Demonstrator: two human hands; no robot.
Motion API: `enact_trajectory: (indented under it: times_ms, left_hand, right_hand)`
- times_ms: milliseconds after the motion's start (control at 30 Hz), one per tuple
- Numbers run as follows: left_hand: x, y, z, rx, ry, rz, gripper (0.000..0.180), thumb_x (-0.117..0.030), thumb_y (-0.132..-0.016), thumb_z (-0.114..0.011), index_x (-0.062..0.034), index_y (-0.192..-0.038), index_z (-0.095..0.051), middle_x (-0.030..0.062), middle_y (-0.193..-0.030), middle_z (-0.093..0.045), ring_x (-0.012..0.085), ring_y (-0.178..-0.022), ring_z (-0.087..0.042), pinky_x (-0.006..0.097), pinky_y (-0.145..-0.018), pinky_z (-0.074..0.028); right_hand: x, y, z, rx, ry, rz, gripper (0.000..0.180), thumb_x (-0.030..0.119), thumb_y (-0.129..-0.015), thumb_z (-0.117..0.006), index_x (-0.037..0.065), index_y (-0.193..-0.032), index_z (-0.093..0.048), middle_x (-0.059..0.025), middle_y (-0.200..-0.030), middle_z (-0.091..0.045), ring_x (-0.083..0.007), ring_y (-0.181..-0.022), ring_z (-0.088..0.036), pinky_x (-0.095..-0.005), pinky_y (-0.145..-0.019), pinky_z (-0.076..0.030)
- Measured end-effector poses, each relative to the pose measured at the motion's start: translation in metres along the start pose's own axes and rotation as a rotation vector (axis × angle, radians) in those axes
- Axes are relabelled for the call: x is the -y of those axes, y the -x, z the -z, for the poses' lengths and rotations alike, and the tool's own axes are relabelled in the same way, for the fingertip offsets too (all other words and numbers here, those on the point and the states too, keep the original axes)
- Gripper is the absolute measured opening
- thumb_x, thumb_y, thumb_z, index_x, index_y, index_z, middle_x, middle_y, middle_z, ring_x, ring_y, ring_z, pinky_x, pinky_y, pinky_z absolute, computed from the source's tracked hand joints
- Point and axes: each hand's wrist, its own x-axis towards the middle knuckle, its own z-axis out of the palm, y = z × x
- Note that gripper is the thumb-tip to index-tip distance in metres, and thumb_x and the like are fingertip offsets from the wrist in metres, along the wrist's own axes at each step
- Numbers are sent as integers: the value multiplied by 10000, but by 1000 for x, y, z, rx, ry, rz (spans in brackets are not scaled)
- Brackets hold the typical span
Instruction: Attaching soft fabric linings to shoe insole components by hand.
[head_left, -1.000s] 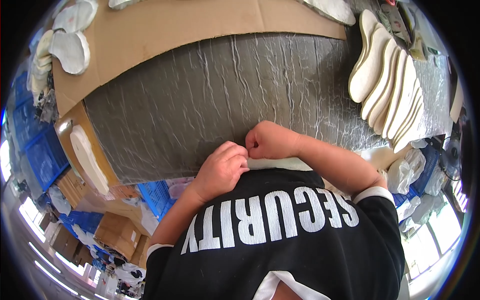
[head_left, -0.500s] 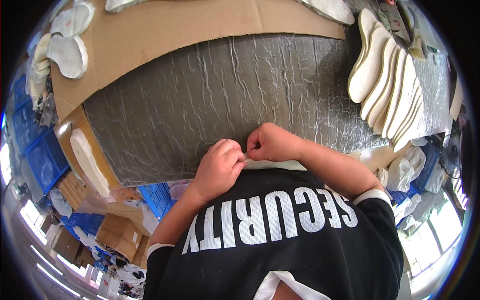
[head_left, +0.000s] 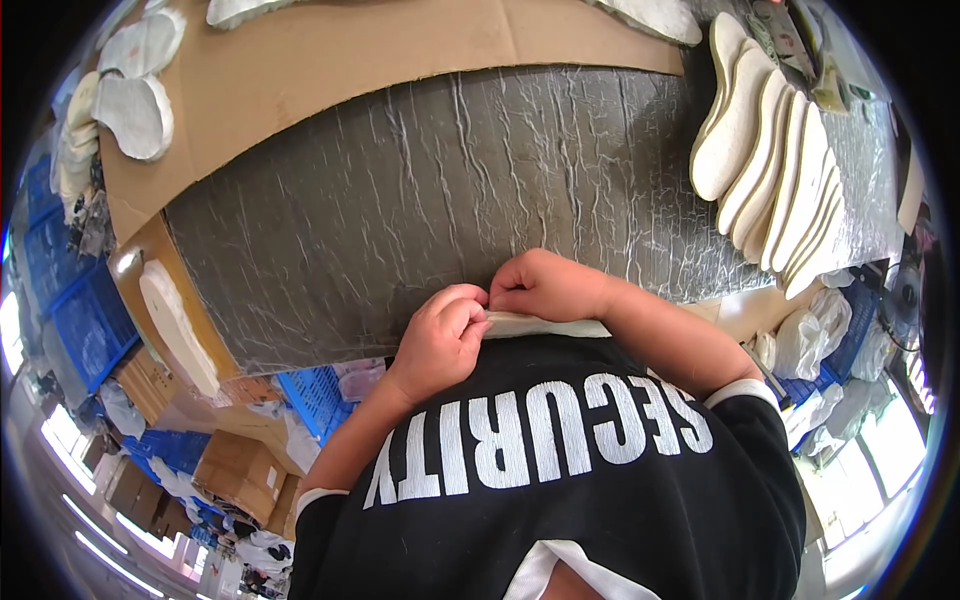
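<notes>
Shot from the wearer's head through the left of two side-by-side fisheye lenses, facing steeply down over the black, white-trimmed shirt (head_left: 550, 505). Framed upright, near the bare left hand (head_left: 437, 338) and bare right hand (head_left: 547, 287), reaching across the dark grey, wrinkle-surfaced worktable (head_left: 390, 210). Spread wide, from blue plastic crates (head_left: 95, 325) at left to distant bright windows (head_left: 865, 490) at lower right.

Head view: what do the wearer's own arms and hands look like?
The left hand and right hand are bare: no gloves, rings, watch or cables visible. Forearms are uncovered, with no visible markings. The black T-shirt has short sleeves edged with white bands, white V-shaped neck trim and large, cracked white block lettering.
</notes>
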Motion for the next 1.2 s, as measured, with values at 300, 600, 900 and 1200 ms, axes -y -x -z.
enact_trajectory:
  times_ms: [300, 600, 900, 1200]
  left_hand:
    - [-3, -3, 0, -42, -92, -121, 122, 45, -731, -656, -12, -784, -562, 117, -894, -620, 310, -803, -616, 390, -718, -514]
    - [0, 1, -1, -45, 38, 46, 142, 48, -715, -666, -10, -767, -548, 125, -866, -628, 312, -789, -613, 389, -703, -505]
    - [2, -2, 1, -17, 11, -11, 129, 53, -729, -647, -12, -756, -538, 128, -852, -625, 323, -784, -607, 394, -701, -503]
    - [18, 1, -4, -150, 472, 470, 154, -35, -799, -732, 3, -842, -589, 48, -804, -655, 120, -691, -596, 260, -677, -485]
  right_hand:
    - [8, 6, -2, 22, 197, 64, 207, 113, -754, -727, 6, -930, -700, -136, -846, -654, -278, -784, -647, -362, -738, -513]
    - [14, 10, -10, -66, 426, 75, 181, 165, -748, -719, 51, -887, -698, -129, -850, -653, -343, -845, -634, -418, -765, -500]
    - [16, 12, -15, -123, 527, 146, 161, 182, -767, -701, 83, -893, -682, -112, -860, -641, -333, -876, -629, -433, -777, -503]
    - [16, 13, -18, -254, 582, 87, 167, 238, -826, -659, 85, -892, -676, -119, -856, -671, -327, -835, -648, -423, -751, -513]
